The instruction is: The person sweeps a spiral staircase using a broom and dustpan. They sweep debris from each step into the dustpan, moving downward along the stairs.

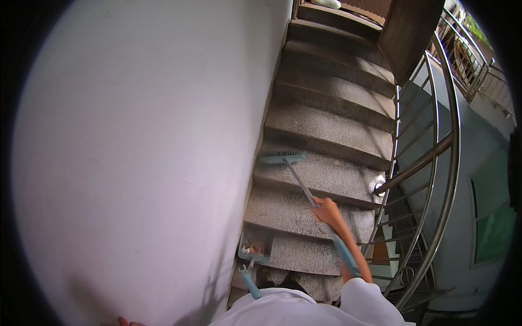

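My right hand (pixel 327 210) grips the grey pole of a broom (pixel 300 181), whose blue upper grip runs back along my forearm. The bristled blue broom head (pixel 284 158) is on a speckled stone step ahead of me, close to the wall. On a lower step, a long-handled dustpan (pixel 270 247) stands against the wall with brown and white debris (pixel 253 247) inside. Its blue handle (pixel 251 284) points back towards my body, with no hand on it. Only some fingertips of my left hand (pixel 125 322) show at the bottom left, by the wall; the rest is cut off.
A white wall (pixel 138 155) borders the stairs (pixel 330 122) on the left. Along the right side curves a metal railing (pixel 453 122). A brown door (pixel 408 40) stands at the top, near a pale rounded object (pixel 327 3). My shoes (pixel 291 278) are on a step below.
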`<state>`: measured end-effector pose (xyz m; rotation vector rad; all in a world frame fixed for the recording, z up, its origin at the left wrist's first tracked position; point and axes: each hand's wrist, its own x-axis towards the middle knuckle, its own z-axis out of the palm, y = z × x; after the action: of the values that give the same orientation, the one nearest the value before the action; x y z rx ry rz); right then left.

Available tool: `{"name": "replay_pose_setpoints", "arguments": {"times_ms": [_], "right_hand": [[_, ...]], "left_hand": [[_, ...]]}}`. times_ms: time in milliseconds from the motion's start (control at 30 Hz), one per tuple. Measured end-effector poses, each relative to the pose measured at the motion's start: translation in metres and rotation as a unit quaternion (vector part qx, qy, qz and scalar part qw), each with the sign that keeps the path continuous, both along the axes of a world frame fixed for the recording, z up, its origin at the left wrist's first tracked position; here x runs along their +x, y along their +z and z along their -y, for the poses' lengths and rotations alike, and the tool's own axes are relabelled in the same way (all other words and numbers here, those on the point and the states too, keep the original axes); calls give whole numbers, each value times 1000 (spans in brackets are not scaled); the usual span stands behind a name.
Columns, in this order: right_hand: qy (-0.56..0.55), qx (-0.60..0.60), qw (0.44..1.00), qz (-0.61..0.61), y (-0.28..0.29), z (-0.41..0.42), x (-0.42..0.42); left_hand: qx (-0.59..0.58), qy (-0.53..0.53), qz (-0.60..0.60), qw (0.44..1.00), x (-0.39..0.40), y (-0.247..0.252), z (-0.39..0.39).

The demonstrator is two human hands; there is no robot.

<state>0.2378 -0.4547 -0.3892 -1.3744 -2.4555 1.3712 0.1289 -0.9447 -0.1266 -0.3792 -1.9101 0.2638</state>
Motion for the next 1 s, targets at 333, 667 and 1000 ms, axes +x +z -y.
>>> {"name": "replay_pose_setpoints", "arguments": {"times_ms": [333,667,1000], "right_hand": [[-146,5,989,-20,-51,-6,-29],[-65,-89,994,8,54,78,88],[-86,4,996,12,-56,48,17]], "left_hand": [[-17,1,13,1000,0,6,-7],[-4,1,-2,1000,-1,-1,4],[4,-6,32,999,-3,5,1]]}}
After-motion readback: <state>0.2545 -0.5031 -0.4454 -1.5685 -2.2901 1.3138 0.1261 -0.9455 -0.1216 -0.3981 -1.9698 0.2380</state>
